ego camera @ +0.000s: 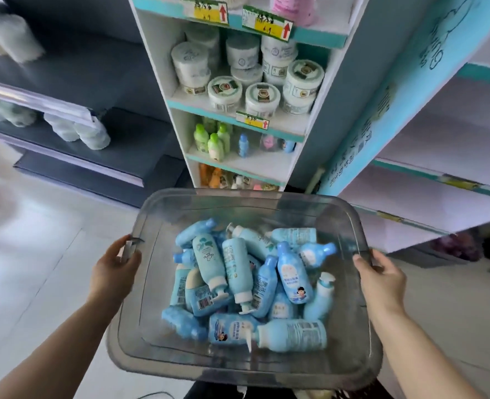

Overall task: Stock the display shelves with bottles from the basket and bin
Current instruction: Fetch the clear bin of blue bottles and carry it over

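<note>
1. Bin [154,283]: clear, stiff plastic, carried above the floor just before the shelf unit [197,109]. It is probably moderately heavy, and the load may slide if tilted.
2. Bottles [238,272]: blue plastic, heaped loose on the bin's floor. They look light, hard and smooth. Each is best taken by its body, since the pump heads could snag.
3. Left hand [114,269] grips the bin's left rim at a clip, fingers curled over it. Right hand [382,277] grips the right rim likewise.
4. The unit carries jars [225,93], with green bottles [215,139] a level below.
5. Blue panel [382,110] flanks the pale shelves [439,139] at right. Its lower edge, near the bin's far corner, could obstruct.
</note>
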`<state>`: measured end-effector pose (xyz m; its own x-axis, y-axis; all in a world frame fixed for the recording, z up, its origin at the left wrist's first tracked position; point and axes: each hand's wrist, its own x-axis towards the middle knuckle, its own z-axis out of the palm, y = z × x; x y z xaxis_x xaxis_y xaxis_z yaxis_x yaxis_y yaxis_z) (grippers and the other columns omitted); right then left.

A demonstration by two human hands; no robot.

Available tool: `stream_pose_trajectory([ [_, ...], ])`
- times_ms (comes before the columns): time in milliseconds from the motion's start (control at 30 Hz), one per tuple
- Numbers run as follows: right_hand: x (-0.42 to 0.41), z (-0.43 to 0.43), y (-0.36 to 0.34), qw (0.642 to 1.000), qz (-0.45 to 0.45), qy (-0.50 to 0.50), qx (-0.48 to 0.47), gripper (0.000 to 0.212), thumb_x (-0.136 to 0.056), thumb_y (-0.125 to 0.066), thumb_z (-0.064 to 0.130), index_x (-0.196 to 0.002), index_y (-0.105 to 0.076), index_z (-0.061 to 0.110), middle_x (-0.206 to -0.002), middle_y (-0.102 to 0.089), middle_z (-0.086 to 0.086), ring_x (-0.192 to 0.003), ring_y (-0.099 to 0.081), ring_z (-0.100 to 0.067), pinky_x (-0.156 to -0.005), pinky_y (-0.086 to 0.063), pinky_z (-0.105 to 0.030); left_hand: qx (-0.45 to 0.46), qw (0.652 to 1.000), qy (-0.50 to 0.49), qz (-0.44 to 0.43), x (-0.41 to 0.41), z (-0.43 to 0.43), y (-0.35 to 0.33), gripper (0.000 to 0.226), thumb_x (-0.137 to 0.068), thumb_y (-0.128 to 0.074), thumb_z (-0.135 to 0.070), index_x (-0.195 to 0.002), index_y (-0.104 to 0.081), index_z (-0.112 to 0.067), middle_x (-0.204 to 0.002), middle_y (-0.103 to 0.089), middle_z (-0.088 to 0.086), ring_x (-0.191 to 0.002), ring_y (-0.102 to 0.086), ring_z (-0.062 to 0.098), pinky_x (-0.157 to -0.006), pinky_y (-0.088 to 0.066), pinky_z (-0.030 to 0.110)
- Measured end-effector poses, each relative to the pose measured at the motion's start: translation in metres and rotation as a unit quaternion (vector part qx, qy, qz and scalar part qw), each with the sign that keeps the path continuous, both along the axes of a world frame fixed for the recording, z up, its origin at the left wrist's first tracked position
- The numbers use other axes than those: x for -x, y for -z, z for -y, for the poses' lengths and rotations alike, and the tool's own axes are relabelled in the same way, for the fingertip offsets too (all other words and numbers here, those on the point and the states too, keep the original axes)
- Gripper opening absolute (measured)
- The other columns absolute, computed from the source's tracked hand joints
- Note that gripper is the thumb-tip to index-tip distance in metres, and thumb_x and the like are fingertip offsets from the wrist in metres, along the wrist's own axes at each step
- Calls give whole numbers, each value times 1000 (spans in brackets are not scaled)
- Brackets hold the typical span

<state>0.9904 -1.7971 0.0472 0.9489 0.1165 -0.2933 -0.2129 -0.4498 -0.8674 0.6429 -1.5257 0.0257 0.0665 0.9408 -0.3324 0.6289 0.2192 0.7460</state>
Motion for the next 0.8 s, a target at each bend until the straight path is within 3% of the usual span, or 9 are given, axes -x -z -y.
stream_pose_trajectory([
  [133, -8, -10, 6, 997, 5, -75, 23, 17, -84, -70, 14, -100, -69, 7, -79, -64, -5, -64, -53, -10, -51, -41, -6, 5, 999, -50, 6, 24, 32, 18, 33, -90, -59, -22, -118, -57, -39, -66, -49, 11, -54, -41, 23, -52, -46, 36],
  [233, -7, -16, 13, 992, 8, -125, 31, 7, -85, -67, 12, -91, -68, 7, -78, -62, -6, -71, -51, -16, -64, -41, -20, -2, 996, -87, 0, 36, 56, 26, 32, -90, -59, -20, -115, -57, -39, -63, -46, 9, -53, -40, 22, -52, -46, 35],
  [367, -12, -28, 40, 978, -8, -202, 56, 12, -86, -66, 16, -95, -68, 8, -83, -65, -7, -72, -54, -20, -72, -42, -28, -4, 987, -158, -42, 54, 91, 38, 32, -88, -59, -23, -116, -56, -38, -63, -53, 5, -50, -44, 24, -55, -53, 45],
  [467, -20, -43, 60, 964, -28, -258, 60, 21, -86, -66, 17, -104, -67, 5, -91, -68, -10, -77, -58, -21, -75, -44, -30, -5, 976, -212, -49, 61, 127, 49, 33, -89, -59, -21, -118, -56, -37, -60, -52, 4, -48, -42, 23, -51, -47, 35],
  [633, -23, -64, 88, 935, -30, -350, 49, 11, -87, -65, 13, -98, -65, 10, -90, -65, -9, -76, -56, -19, -74, -42, -28, 0, 949, -310, -54, 72, 190, 82, 38, -89, -60, -17, -126, -55, -27, -63, -55, 6, -49, -42, 22, -56, -43, 26],
  [800, -14, -78, 140, 913, -33, -404, 53, 35, -86, -68, 17, -118, -62, 5, -106, -66, -8, -97, -61, -23, -88, -47, -33, 3, 923, -380, -56, 81, 244, 129, 31, -90, -59, -14, -119, -57, -25, -63, -55, 2, -37, -42, 1, -37, -35, 13],
])
